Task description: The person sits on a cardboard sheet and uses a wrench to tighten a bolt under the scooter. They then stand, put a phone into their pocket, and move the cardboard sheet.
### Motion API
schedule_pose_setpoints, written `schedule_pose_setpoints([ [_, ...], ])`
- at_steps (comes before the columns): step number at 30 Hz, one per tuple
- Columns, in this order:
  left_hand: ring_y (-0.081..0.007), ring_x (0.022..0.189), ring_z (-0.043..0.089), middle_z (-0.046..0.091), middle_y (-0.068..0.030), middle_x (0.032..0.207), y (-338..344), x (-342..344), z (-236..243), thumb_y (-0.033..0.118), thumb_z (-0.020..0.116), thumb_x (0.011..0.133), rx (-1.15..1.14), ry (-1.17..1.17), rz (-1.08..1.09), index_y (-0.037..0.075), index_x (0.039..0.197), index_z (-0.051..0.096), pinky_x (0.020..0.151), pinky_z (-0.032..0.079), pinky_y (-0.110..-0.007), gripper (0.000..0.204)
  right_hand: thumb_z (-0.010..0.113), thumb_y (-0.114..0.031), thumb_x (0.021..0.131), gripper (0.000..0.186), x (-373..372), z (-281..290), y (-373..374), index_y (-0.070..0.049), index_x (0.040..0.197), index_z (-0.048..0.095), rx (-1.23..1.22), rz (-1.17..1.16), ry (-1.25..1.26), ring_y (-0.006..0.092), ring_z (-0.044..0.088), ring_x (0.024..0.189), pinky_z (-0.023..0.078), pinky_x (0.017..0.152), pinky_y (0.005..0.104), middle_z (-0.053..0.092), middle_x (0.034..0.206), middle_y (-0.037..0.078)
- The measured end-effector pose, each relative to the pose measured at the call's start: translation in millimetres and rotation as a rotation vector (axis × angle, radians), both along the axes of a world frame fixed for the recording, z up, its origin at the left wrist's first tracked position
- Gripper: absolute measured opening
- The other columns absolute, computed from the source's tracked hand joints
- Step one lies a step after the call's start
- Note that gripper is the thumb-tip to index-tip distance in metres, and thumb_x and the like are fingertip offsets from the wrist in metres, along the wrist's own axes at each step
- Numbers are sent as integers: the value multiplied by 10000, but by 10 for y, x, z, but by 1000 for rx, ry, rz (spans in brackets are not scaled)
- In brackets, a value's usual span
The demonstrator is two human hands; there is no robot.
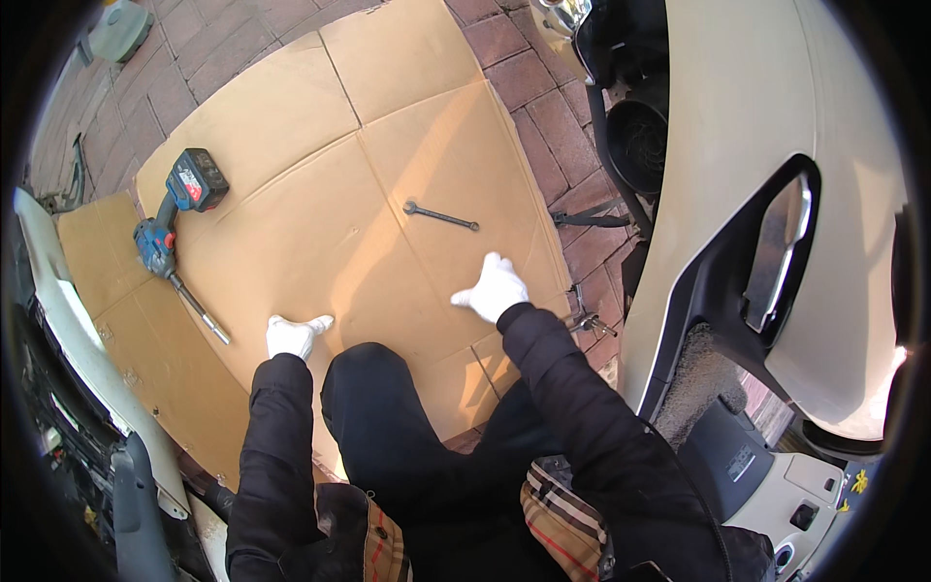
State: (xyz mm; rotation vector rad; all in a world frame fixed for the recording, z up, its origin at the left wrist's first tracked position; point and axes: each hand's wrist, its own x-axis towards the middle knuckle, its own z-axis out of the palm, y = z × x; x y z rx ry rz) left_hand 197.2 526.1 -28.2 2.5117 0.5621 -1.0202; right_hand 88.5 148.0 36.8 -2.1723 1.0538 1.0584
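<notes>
In the head view, both hands are in white gloves and look empty. The left hand (289, 337) is loosely open with its thumb spread inward, its curled fingers partly hidden; the right hand (493, 289) is open too, fingers forward and thumb out to the left. Whether either one presses on the cardboard (291, 228) or hovers over it, I cannot tell.

The wrench (441, 215) lies flat on the cardboard beyond the right hand, apart from the fingertips, its larger end to the left. The power driver (155, 247) lies on the left, its long metal shaft (201, 308) slanting toward the left hand without touching it.

Handled well, the wrench calls for a pinch around the middle of its handle, with fingertips slid under one edge (gloves probably make so thin a bar awkward to lift). The driver is best held by its grip, fingers clear of the trigger and shaft, since the battery (198, 179) likely makes that end heavy. Knees are best kept off the sheet's edge, so that it doesn't slide on the bricks (543, 136).
</notes>
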Motion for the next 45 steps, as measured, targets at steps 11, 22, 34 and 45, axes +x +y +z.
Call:
schedule_pose_setpoints([
  [11,-444,1075,772,770,-342,1125,-122,35,197,434,1094,624,64,-22,5,-134,1120,627,962,620,-461,886,1018,-468,754,960,-50,38,380,99,1366,543,-5,43,237,479,686,1280,582,1092,492,616,1424,350],
  [22,-454,1086,774,777,-328,1136,-186,102,348,401,1095,600,70,-10,49,-112,1104,661,968,636,-485,841,1016,-459,773,973,-130,-37,443,86,1419,533,-49,81,205,465,645,1359,561,1132,497,596,1492,339],
  [34,-435,1231,732,744,-306,1294,39,-79,188,420,993,775,-41,-179,-41,-87,1328,642,1048,605,-478,829,985,-525,782,1043,-592,-53,402,108,1459,506,-50,195,-100,489,608,1392,537,1157,492,543,1525,375],
  [45,-383,1402,645,719,-249,1450,1159,-1845,1105,566,757,966,-303,205,-656,33,1417,733,1189,485,-465,698,937,-556,805,1082,-2234,453,1139,-23,1639,499,121,675,106,416,582,1477,494,1214,465,591,1582,286],
])
